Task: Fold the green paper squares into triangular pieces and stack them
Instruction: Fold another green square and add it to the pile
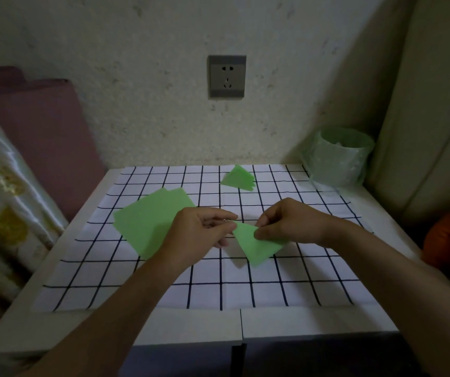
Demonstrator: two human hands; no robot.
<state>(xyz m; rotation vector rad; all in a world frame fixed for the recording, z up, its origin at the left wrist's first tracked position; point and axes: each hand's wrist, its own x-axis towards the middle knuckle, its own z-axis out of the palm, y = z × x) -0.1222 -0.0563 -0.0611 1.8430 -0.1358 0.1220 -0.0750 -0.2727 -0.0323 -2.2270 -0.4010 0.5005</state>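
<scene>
Two hands above the bench (272, 322): right hand (292, 223) pinches a folded green paper triangle (256, 244). Left hand (199, 232), fingers curled, touches its upper tip.

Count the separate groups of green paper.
3: unfolded squares at left, folded triangles at far middle, one piece pinched by left hand and right hand. Stacked sheets may be hidden.
</scene>
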